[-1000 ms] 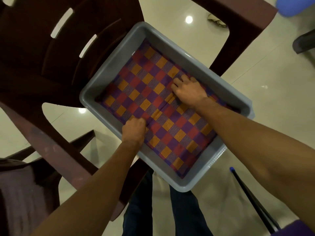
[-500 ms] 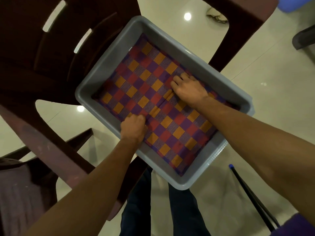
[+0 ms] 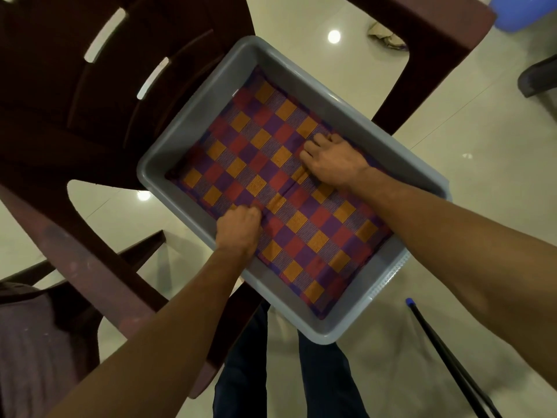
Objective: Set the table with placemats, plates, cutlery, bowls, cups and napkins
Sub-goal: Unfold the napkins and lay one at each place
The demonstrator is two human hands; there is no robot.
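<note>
Your left hand (image 3: 239, 229) and right hand (image 3: 331, 161) both pinch the woven placemat (image 3: 271, 188), checked orange, red and purple, lying flat inside the smooth grey plastic tub (image 3: 187, 140).

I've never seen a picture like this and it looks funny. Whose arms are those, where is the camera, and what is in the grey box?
There is no machine here. The arms belong to a person, and the camera sits on that person's head, looking down, so you see what they see. That is why the arms seem to come out from the bottom of the picture, and why dark trouser legs show below.

The grey tub rests on a dark brown plastic chair. Inside it lies checked cloth in orange, red and purple, probably placemats for setting a table.

The left hand is at the near side of the tub, fingers curled into the cloth. The right hand is at the far side, fingers bent down onto it. Neither has lifted it yet.

The floor is shiny tile.
</note>
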